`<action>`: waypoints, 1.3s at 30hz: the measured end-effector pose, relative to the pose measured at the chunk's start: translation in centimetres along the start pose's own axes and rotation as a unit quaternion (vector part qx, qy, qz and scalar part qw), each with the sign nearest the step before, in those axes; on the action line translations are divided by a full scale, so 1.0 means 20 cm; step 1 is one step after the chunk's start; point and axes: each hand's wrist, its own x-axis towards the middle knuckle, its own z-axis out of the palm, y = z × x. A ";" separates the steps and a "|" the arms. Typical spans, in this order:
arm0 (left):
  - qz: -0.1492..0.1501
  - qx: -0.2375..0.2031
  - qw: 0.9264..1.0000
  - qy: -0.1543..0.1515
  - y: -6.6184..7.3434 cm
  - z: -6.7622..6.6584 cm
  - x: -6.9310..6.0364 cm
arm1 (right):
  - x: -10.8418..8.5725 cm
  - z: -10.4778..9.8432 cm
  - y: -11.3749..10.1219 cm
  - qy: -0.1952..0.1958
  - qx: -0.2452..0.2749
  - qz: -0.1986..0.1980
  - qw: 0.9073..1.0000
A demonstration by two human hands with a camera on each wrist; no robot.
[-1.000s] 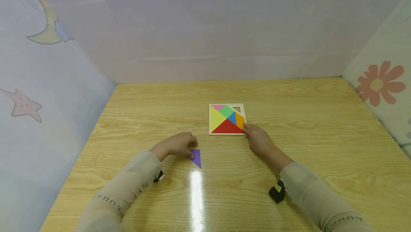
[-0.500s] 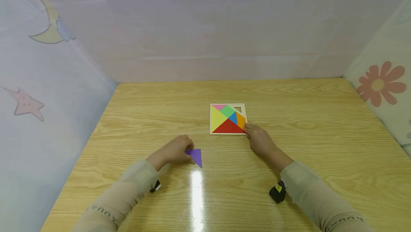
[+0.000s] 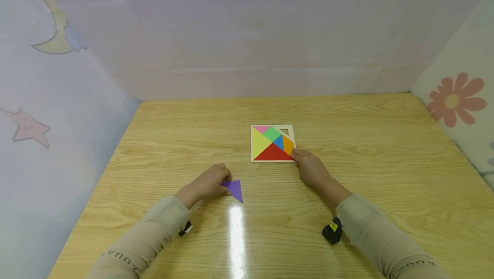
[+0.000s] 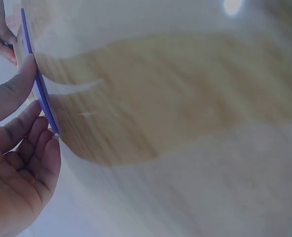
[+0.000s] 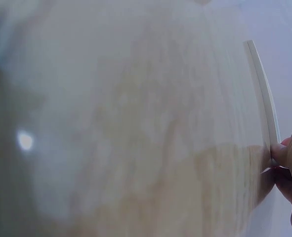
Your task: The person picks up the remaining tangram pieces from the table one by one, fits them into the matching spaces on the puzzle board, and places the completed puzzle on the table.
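Between the thumb and fingers of my left hand (image 3: 208,182) is a purple triangle piece (image 3: 236,190), pinched by one corner. The left wrist view shows this purple piece (image 4: 43,88) edge-on, with the thumb on one face and fingers on the other. Farther back, a wooden tangram tray (image 3: 290,131) lies on the table, filled with yellow, red, pink, green, blue and orange pieces. A bare cut-out opens at its far right corner. My right hand (image 3: 313,170) grips the tray's near right edge; the right wrist view shows the thumb against that edge (image 5: 265,91).
The wood-grain table (image 3: 378,142) has a bright light reflection (image 3: 236,240) near its front. A pale fabric wall (image 3: 270,34) stands behind, with printed side walls left and right. A black wrist camera (image 3: 332,231) hangs below the right sleeve.
My left hand has drawn slightly left and toward me, shifting its hold on the purple triangle, which now shows more fully and turned a little. The right hand and tray keep their place.
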 end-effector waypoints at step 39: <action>-0.063 -0.273 0.959 0.029 -0.13 0.00 0.04 | -0.01 0.03 -0.02 0.009 0.009 0.005 1.000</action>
